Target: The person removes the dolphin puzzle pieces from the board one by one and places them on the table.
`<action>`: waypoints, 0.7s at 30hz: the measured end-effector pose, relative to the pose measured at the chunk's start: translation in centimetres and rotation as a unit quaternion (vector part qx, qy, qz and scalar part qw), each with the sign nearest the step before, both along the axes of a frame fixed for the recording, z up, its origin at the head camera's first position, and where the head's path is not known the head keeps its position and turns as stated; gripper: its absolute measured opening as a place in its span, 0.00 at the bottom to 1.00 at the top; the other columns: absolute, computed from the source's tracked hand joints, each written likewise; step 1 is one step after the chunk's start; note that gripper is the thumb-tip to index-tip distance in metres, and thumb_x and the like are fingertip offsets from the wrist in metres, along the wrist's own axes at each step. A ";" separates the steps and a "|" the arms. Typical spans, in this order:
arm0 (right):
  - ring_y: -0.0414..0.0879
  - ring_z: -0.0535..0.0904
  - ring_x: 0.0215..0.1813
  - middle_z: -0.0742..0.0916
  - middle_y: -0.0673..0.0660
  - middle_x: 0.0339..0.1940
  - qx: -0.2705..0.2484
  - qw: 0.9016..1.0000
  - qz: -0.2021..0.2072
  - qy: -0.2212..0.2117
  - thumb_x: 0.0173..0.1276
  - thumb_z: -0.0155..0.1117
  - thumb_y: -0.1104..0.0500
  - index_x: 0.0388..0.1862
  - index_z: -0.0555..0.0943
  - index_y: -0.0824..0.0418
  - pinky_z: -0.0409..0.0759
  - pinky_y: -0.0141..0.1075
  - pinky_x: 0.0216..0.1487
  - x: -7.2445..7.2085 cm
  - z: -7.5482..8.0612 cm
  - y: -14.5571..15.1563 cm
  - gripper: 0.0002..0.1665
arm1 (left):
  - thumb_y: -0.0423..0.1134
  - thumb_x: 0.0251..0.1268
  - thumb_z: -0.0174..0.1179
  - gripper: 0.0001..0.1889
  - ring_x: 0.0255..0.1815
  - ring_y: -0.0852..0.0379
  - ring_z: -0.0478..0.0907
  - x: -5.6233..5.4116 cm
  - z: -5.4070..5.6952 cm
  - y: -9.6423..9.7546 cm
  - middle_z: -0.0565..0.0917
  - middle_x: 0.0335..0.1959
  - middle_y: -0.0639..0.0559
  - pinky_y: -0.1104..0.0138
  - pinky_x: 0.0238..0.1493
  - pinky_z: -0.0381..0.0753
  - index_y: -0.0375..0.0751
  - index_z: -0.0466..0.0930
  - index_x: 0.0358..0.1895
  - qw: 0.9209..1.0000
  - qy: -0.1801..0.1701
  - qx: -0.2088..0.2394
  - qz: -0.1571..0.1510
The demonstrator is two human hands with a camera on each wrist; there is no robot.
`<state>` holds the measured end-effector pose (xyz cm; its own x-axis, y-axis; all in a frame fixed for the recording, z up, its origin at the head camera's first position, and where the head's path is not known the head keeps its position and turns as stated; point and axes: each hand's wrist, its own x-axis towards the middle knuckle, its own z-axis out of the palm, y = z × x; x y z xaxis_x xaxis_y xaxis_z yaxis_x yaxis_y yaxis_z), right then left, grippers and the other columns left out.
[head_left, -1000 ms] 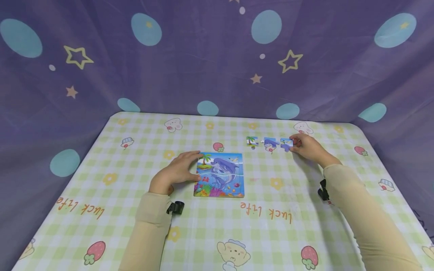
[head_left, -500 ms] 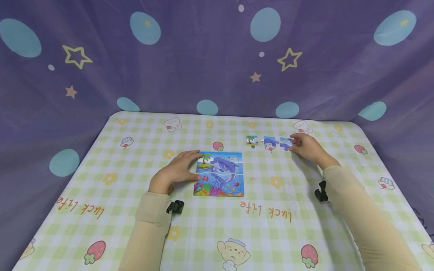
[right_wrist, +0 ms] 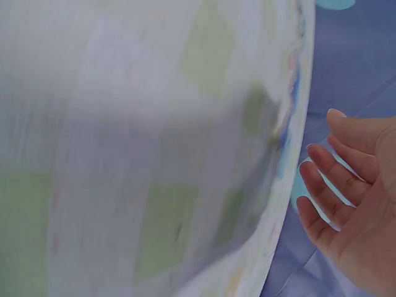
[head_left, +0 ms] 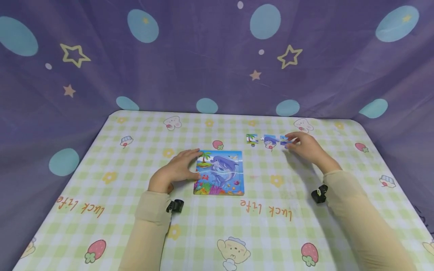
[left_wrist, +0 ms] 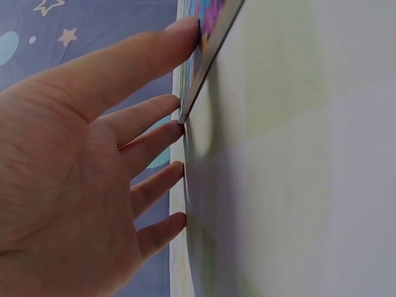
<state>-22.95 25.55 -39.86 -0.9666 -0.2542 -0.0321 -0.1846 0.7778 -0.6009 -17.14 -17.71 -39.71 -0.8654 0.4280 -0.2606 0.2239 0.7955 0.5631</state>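
Here's the bench (head_left: 210,230), with the dolphin puzzle (head_left: 220,172) flat at its middle. The left hand (head_left: 175,168) sits at the puzzle's left edge, thumb and fingers wide. Across we go: the right hand (head_left: 307,148), fingers parted, comes from the right over the end piece (head_left: 283,139); contact is hard to judge. Leftward in that crosswise row, a dolphin piece (head_left: 269,140), then a palm piece (head_left: 251,139), all nearer the right hand.

Hands (head_left: 175,169), dolphin puzzle (head_left: 222,172), three loose pieces (head_left: 269,140)
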 end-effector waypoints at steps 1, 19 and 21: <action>0.64 0.78 0.53 0.82 0.71 0.56 -0.005 1.000 0.001 0.005 0.71 0.63 0.63 0.62 0.75 0.72 0.73 0.57 0.58 0.1 0.1 -0.2 0.24 | 0.44 0.59 0.71 0.45 0.79 0.38 0.44 0.0 0.0 0.0 0.53 0.79 0.42 0.42 0.75 0.43 0.41 0.58 0.77 1.000 0.000 0.000 0.001; 0.60 0.80 0.51 0.86 0.66 0.49 -0.076 0.997 -0.013 0.029 0.72 0.64 0.61 0.54 0.82 0.69 0.77 0.53 0.54 2.9 0.4 -4.4 0.16 | 0.45 0.49 0.77 0.51 0.79 0.40 0.44 0.2 -0.1 0.0 0.52 0.80 0.44 0.42 0.75 0.44 0.41 0.58 0.77 1.000 -0.002 -0.001 -0.008; 0.60 0.81 0.51 0.87 0.66 0.49 -0.090 0.995 -0.009 0.034 0.71 0.64 0.62 0.53 0.83 0.70 0.78 0.52 0.54 3.2 0.6 -5.0 0.16 | 0.46 0.48 0.77 0.52 0.79 0.39 0.44 0.1 -0.2 0.0 0.52 0.80 0.43 0.41 0.75 0.44 0.40 0.58 0.77 1.000 -0.001 0.000 -0.010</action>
